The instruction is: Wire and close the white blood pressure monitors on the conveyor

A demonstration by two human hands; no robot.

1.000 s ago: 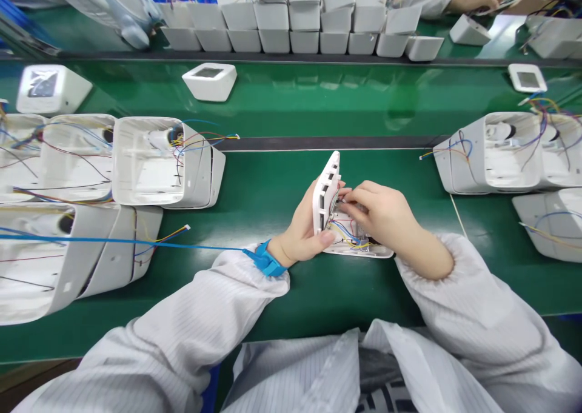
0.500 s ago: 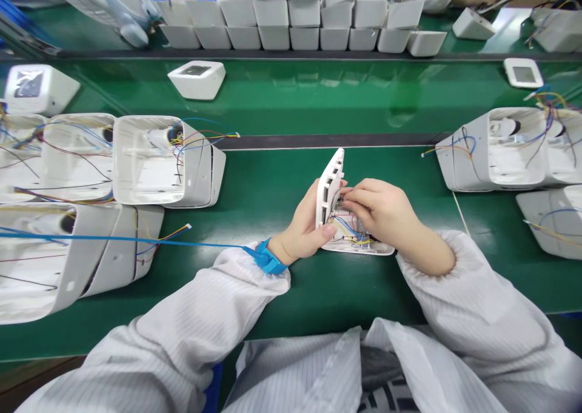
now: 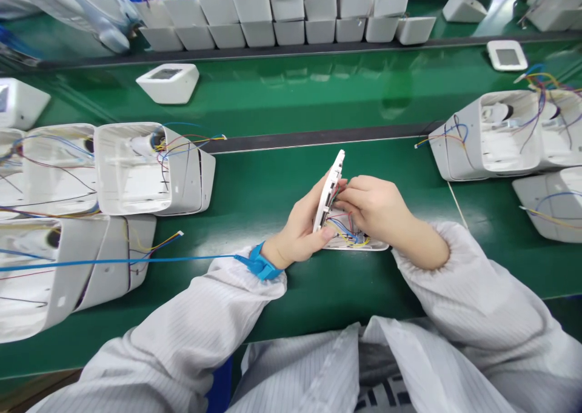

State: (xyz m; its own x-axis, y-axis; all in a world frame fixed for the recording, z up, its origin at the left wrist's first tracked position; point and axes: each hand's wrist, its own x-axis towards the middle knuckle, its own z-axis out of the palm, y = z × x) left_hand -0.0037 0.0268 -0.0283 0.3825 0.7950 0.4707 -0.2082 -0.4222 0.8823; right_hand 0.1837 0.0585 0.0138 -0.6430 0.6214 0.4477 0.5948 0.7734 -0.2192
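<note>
My left hand [image 3: 302, 226] grips a white slotted plastic panel [image 3: 331, 185], held upright on its edge above a flat white base part [image 3: 359, 243] lying on the green mat. Coloured wires [image 3: 345, 226] run between the panel and the base. My right hand [image 3: 373, 208] is closed in a pinch at the wires just behind the panel; what its fingertips hold is too small to make out. A blue wrist strap [image 3: 260, 264] with a blue cord sits on my left wrist.
Open white housings with loose wires lie at left [image 3: 145, 169] and right [image 3: 495, 135]. A small white unit [image 3: 168, 82] rides on the green conveyor belt [image 3: 295, 91]. Rows of white boxes [image 3: 282, 19] line the far side.
The view has tilted and shifted, so everything sits a little further left. The panel in my left hand has turned more edge-on. My right hand stays at the wires.
</note>
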